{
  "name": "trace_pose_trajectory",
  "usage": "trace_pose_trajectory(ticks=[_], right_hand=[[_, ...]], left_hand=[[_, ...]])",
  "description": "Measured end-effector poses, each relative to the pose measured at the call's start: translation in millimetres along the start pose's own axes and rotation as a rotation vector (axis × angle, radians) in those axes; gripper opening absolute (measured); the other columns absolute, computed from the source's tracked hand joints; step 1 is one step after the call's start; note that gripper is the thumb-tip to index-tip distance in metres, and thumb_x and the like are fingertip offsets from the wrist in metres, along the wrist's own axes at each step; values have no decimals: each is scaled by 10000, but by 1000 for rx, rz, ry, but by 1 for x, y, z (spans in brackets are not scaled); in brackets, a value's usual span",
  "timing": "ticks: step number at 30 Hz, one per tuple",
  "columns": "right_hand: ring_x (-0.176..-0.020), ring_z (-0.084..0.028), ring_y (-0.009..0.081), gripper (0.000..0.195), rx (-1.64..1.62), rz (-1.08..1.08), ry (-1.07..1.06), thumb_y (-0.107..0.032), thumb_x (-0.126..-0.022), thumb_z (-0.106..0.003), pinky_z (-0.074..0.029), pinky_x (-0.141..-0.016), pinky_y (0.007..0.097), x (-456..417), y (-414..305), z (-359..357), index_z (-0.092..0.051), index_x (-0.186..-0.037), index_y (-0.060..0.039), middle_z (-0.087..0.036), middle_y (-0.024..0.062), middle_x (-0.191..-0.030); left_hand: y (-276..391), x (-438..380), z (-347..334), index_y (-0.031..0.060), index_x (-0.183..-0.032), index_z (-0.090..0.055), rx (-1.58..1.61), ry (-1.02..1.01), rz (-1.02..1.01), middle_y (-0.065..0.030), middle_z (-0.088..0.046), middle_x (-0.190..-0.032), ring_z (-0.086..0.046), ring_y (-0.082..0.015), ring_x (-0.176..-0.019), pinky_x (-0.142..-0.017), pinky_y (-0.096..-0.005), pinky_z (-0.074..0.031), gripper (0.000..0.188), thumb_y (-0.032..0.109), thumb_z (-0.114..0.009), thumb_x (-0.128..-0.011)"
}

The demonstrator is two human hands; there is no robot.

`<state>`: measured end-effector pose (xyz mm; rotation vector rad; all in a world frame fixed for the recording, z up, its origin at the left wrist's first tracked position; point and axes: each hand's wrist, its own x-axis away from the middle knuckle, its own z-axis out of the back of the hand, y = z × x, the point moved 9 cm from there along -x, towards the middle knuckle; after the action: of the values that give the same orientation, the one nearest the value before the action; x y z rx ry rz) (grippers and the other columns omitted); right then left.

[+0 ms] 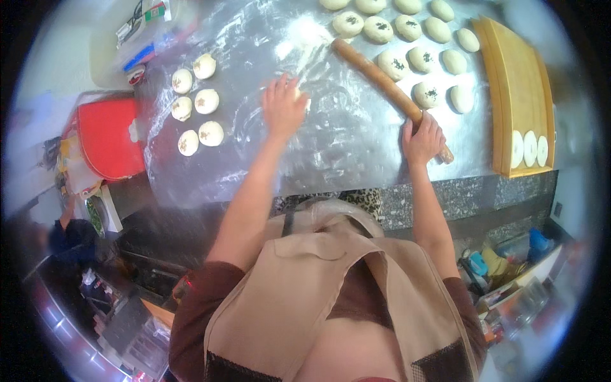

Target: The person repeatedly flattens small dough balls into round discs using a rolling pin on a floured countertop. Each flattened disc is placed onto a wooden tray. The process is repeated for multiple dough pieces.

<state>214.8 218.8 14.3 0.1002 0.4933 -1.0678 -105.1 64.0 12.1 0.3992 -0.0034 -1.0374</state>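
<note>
My right hand [424,138] grips the lower end of a long wooden rolling pin [382,81], which lies slantwise on a floured metal worktop [343,143]. Farther left, my left hand [285,107] is spread palm down over a pale piece of dough [305,101], mostly hidden beneath it. Several round dough pieces [206,101] with brownish marks sit in two columns at the left. Beyond the pin at the upper right are several dough rounds, some with dark seeds on top [378,29] and others plain [462,99]. Loose white flour [305,36] is heaped near the pin's far end.
A wooden tray [520,81] at the right holds flat white rounds [530,149] near its front end. A red container or lid [110,138] stands against the worktop's left side. Behind it, at the far left, is another person [71,238], partly seen. A plastic bin [114,52] is at upper left.
</note>
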Motion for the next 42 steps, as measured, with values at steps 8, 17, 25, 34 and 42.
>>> trace_pose_trajectory(ticks=[8,17,25,34,42], right_hand=[[-1048,-599,290,452,19,24,-1,-298,-840,-716,-408,-904,458,-1,2,0,-588,-1235,-120,-645,71,-1129],[-1009,-603,275,493,-199,223,-173,-222,-776,-765,-394,-885,454,37,-100,56,-594,-1235,-160,-635,52,-1115],[-1431,-327,413,687,-221,182,-325,-486,-968,-450,-214,-1181,527,-35,-151,-34,-392,-1493,-48,-359,250,-1540],[-1426,-336,420,660,-196,202,-428,-414,-952,-518,-247,-1160,532,52,-131,-4,-419,-1465,-11,-363,246,-1540],[-1441,-319,380,621,-214,202,-255,-427,-961,-512,-208,-1178,535,-34,-150,-30,-431,-1478,-92,-369,197,-1548]], left_hand=[[85,53,-13,0,-1514,-303,-21,-73,135,-242,-273,-1574,-232,-435,-1459,-1196,-535,-153,683,403,-480,-991],[23,80,73,-20,-1491,-343,252,327,88,-226,-336,-1551,-249,-373,-1471,-1198,-548,-133,644,343,-496,-981],[-26,-13,9,15,-1452,-427,-113,-111,109,-195,-443,-1491,-377,-370,-1403,-1184,-553,-186,590,380,-478,-992],[-3,108,26,24,-1441,-450,-76,-108,68,-182,-427,-1513,-396,-340,-1394,-1167,-531,-229,581,363,-501,-970],[-12,12,16,15,-1447,-438,-153,-28,40,-217,-463,-1467,-441,-343,-1353,-1139,-518,-293,596,348,-521,-959]])
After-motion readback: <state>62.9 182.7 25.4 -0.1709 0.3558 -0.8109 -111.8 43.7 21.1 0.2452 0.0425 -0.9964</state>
